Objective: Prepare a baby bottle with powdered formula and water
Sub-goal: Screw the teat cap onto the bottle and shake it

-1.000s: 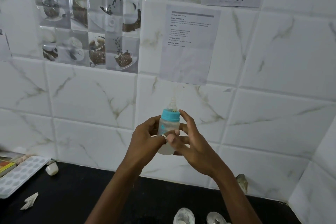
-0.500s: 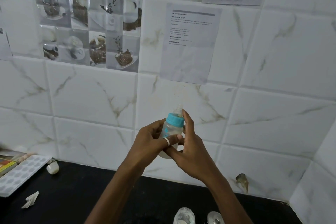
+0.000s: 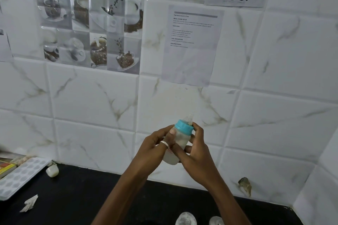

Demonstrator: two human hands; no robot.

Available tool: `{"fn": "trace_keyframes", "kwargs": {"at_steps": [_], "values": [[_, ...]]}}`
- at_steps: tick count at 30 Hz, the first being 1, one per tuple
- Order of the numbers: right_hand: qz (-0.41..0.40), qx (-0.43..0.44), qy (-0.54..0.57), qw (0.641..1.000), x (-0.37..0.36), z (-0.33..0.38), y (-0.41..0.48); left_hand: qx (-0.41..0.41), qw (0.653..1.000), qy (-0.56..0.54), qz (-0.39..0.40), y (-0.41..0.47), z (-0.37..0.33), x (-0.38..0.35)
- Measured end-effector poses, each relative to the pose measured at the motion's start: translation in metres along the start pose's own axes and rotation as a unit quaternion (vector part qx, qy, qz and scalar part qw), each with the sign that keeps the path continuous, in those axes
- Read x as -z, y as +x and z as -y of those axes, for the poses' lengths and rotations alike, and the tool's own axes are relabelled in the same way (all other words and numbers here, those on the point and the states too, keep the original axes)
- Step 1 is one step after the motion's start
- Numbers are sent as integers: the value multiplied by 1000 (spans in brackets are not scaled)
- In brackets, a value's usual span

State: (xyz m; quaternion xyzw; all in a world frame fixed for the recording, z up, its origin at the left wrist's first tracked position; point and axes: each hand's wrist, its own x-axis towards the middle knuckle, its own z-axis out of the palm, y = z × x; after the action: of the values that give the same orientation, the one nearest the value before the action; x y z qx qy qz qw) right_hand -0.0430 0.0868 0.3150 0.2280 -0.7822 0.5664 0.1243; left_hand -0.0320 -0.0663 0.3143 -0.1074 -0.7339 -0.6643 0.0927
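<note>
A small clear baby bottle (image 3: 180,141) with a blue screw collar and a clear teat is held up in front of the tiled wall, tilted to the right. Milky white liquid fills it. My left hand (image 3: 155,147), with a ring on one finger, grips the bottle's body from the left. My right hand (image 3: 196,149) wraps it from the right, fingertips up at the blue collar. The bottle's lower part is partly hidden by my fingers.
A black counter (image 3: 76,199) runs below. At the left lie a white tray with round hollows (image 3: 20,175), a small white cap-like piece (image 3: 52,170) and a crumpled paper scrap (image 3: 29,203). Two round containers (image 3: 185,219) peek in at the bottom edge. The wall corner closes the right.
The bottle and both hands have drifted slightly right and down, and the bottle has tilted further to the right. Both hands keep their grip.
</note>
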Motion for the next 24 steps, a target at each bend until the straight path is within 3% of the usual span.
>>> {"fn": "trace_keyframes", "kwargs": {"at_steps": [4,7,9,11,14,16,20,22,24], "values": [[-61,-40,146,987,23,7,11,32,996,-60,-53,-6,7,5],[-148,-36,331,931,48,18,27,45,994,-72,-69,-7,9,10],[-175,-23,389,904,51,23,34,43,993,-81,-78,-7,8,12],[-134,-33,340,930,42,28,34,41,991,-87,-88,-5,6,14],[-7,-66,180,981,26,29,29,39,990,-93,-96,0,3,14],[-21,-57,209,976,29,28,33,39,989,-97,-102,3,1,16],[-138,-30,437,888,42,29,48,34,988,-97,-118,6,-1,21],[-112,-46,390,913,32,28,45,32,987,-97,-122,9,-3,23],[-13,-71,269,960,21,26,36,31,987,-101,-123,12,-6,23]]}}
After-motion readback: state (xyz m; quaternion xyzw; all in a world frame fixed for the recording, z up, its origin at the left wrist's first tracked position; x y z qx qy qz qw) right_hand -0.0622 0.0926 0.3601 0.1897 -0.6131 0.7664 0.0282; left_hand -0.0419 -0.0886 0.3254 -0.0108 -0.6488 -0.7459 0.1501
